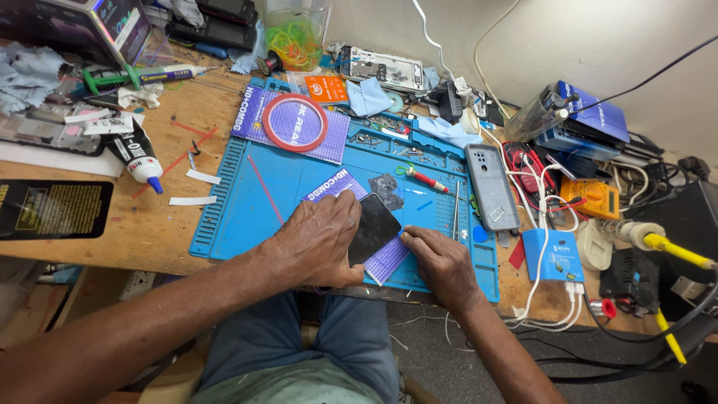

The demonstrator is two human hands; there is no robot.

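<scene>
My left hand lies over a black phone screen and holds it down on a purple dotted pad near the front of the blue work mat. My right hand rests beside it, its fingertips touching the screen's right edge. A grey phone back lies face down on the mat's right side. A second purple pad with a red tape ring sits at the mat's back left.
A black glue tube with a blue tip lies on the wooden bench to the left. Tweezers and a small screwdriver rest on the mat. Cables, a blue charger box, an orange multimeter and tools crowd the right side.
</scene>
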